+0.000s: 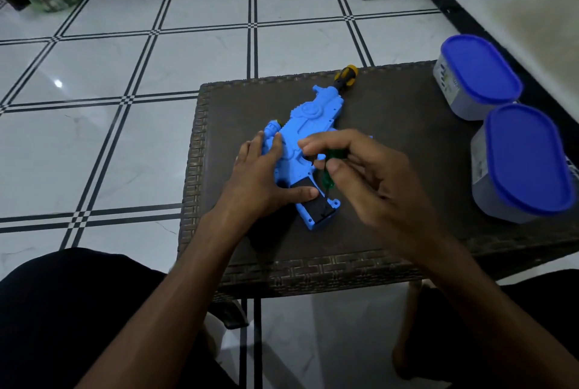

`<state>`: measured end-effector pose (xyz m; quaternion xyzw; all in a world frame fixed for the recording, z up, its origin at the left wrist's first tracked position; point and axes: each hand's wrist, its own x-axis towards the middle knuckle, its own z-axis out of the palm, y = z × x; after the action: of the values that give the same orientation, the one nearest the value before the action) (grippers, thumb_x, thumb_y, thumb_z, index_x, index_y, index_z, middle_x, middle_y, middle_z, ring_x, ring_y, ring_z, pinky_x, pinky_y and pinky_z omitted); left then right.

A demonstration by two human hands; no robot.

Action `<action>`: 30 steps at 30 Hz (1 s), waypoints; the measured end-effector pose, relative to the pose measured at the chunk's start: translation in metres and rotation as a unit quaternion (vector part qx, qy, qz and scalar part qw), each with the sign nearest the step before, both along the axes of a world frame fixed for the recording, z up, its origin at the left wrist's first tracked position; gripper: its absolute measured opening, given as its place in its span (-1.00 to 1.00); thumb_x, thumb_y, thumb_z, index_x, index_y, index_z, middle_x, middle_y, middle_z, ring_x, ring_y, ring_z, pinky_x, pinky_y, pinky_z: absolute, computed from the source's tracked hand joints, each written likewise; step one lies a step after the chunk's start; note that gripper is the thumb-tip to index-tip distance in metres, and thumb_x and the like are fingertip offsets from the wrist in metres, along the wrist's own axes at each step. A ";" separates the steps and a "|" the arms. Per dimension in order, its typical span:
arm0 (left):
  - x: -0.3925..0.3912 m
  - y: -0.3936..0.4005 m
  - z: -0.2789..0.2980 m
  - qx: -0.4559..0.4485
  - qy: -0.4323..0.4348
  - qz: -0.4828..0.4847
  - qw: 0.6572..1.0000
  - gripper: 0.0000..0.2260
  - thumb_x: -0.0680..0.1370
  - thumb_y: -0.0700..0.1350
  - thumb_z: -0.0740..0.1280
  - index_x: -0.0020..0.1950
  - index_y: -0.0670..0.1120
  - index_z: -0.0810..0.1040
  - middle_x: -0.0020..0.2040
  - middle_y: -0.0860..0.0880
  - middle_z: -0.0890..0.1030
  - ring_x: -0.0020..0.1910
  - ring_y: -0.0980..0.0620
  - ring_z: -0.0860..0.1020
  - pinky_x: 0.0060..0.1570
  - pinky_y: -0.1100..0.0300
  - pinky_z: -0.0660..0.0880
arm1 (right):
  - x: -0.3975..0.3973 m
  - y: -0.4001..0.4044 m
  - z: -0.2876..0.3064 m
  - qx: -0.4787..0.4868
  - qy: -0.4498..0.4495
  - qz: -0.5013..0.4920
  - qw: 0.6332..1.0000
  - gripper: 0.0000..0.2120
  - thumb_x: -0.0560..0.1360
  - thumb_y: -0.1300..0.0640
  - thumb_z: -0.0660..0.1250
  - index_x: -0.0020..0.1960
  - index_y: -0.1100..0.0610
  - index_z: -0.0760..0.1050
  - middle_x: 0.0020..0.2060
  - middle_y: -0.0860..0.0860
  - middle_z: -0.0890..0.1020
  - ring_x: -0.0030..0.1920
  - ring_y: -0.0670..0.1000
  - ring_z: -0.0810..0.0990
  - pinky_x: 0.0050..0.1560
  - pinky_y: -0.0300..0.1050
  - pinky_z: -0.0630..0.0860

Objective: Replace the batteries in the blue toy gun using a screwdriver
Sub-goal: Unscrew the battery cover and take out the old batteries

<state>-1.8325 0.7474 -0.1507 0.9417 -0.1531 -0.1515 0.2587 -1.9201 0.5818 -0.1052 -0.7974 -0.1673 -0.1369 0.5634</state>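
Gun [308,125] lies flat on its side on the wicker table [407,125], barrel pointing away from me, grip toward me, so the black battery cover [316,200] on the grip faces up where I can reach it.

My left hand [266,172] lies spread over the body, fingers straight, thumb stretched along the top edge of the cover. It grips nothing; it just pins the toy so it can't spin under torque.

My right hand [360,169] pinches the green screwdriver [329,174] handle between thumb and fingertips, shaft running down to the cover's lower right corner. Fingertip hold, not a fist, so I judge this is a small screw needing fine turning. I can't tell if the tip is seated in the screw.

Cover looks in place, so I reckon I'm at the unscrewing step.

Two blue-lidded containers [479,75] sit at the table's right edge, well apart from the work, lids on; contents hidden.
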 end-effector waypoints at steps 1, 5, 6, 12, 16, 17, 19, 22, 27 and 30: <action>0.000 0.000 0.000 -0.002 -0.002 -0.004 1.000 -0.03 0.32 0.33 0.39 0.59 0.09 0.00 0.61 -0.03 -0.13 0.57 -0.04 -0.15 0.49 -0.01 -0.02 | 0.000 0.001 -0.001 -0.007 -0.005 -0.006 1.000 -0.80 0.55 0.33 0.28 0.12 0.17 0.57 0.11 -0.01 0.59 0.19 0.02 0.58 0.17 -0.05 0.54; 0.001 -0.001 0.001 0.012 -0.006 -0.011 1.000 -0.01 0.32 0.33 0.36 0.60 0.02 -0.04 0.60 -0.05 -0.14 0.57 -0.04 -0.15 0.49 0.01 -0.03 | 0.002 0.001 -0.001 -0.042 -0.043 -0.068 0.996 -0.82 0.41 0.21 0.51 0.01 0.15 0.64 -0.07 0.08 0.52 -0.08 -0.04 0.57 -0.03 -0.27 0.49; 0.001 -0.001 0.000 0.006 -0.003 -0.007 1.000 0.00 0.34 0.30 0.41 0.60 0.03 -0.05 0.60 -0.04 -0.15 0.57 -0.03 -0.16 0.50 0.01 -0.04 | 0.003 0.001 -0.002 -0.041 -0.048 -0.071 0.995 -0.81 0.42 0.26 0.49 0.03 0.15 0.64 -0.10 0.07 0.54 -0.10 -0.04 0.58 -0.05 -0.26 0.50; 0.000 -0.001 -0.001 -0.003 -0.007 -0.004 1.000 0.00 0.34 0.29 0.44 0.60 0.05 -0.04 0.60 -0.02 -0.14 0.57 -0.03 -0.16 0.50 0.00 -0.04 | 0.000 -0.001 0.001 0.023 0.013 0.001 1.000 -0.75 0.55 0.42 0.22 0.14 0.20 0.52 0.06 0.03 0.63 0.16 0.05 0.61 0.18 -0.02 0.55; 0.002 0.000 -0.001 0.004 -0.018 -0.014 1.000 -0.02 0.34 0.28 0.41 0.60 0.01 -0.03 0.60 -0.08 -0.12 0.57 -0.05 -0.14 0.50 0.00 -0.03 | 0.002 -0.001 0.001 -0.043 -0.033 -0.053 0.997 -0.83 0.45 0.22 0.48 0.04 0.17 0.63 -0.01 0.05 0.52 0.01 -0.02 0.57 0.03 -0.25 0.49; 0.002 -0.001 -0.001 0.007 -0.017 -0.015 1.000 -0.02 0.35 0.27 0.42 0.60 0.01 -0.04 0.60 -0.08 -0.13 0.57 -0.05 -0.14 0.50 0.01 -0.04 | 0.003 -0.001 -0.001 -0.054 -0.051 -0.071 0.995 -0.82 0.42 0.22 0.50 0.01 0.17 0.64 -0.06 0.06 0.51 -0.06 -0.03 0.56 -0.01 -0.29 0.47; 0.002 -0.001 -0.002 0.007 -0.010 -0.010 1.000 0.00 0.35 0.29 0.43 0.60 0.03 -0.06 0.60 -0.05 -0.15 0.57 -0.04 -0.16 0.50 0.00 -0.04 | 0.002 -0.002 -0.002 -0.052 -0.064 -0.080 0.993 -0.79 0.44 0.29 0.48 0.07 0.17 0.62 -0.07 0.06 0.56 -0.07 -0.03 0.60 -0.02 -0.28 0.51; 0.002 -0.001 -0.004 0.004 -0.010 -0.006 1.000 0.01 0.34 0.29 0.44 0.60 0.04 -0.05 0.60 -0.04 -0.14 0.57 -0.04 -0.16 0.50 -0.01 -0.04 | -0.001 -0.003 0.001 0.001 -0.015 -0.025 1.000 -0.68 0.51 0.42 0.34 0.21 0.15 0.53 -0.01 0.05 0.64 0.08 -0.02 0.65 0.10 -0.24 0.53; 0.002 -0.001 -0.004 -0.006 -0.013 -0.009 1.000 -0.03 0.34 0.29 0.43 0.60 0.05 0.01 0.60 -0.05 -0.12 0.57 -0.05 -0.13 0.50 -0.04 -0.01 | -0.002 -0.005 0.004 -0.016 -0.009 0.022 1.000 -0.72 0.51 0.43 0.29 0.15 0.20 0.58 0.13 0.00 0.60 0.24 0.02 0.57 0.18 -0.11 0.54; 0.002 0.000 -0.005 -0.013 -0.016 -0.012 1.000 -0.03 0.29 0.31 0.39 0.59 0.04 0.07 0.60 -0.10 -0.09 0.57 -0.06 -0.12 0.52 -0.06 0.00 | -0.002 -0.004 0.004 -0.029 -0.011 0.017 0.999 -0.73 0.51 0.33 0.33 0.19 0.18 0.58 0.13 0.02 0.56 0.21 0.06 0.56 0.13 -0.06 0.56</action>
<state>-1.8301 0.7475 -0.1553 0.9386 -0.1708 -0.1371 0.2667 -1.9217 0.5782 -0.1010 -0.8090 -0.1907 -0.1311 0.5403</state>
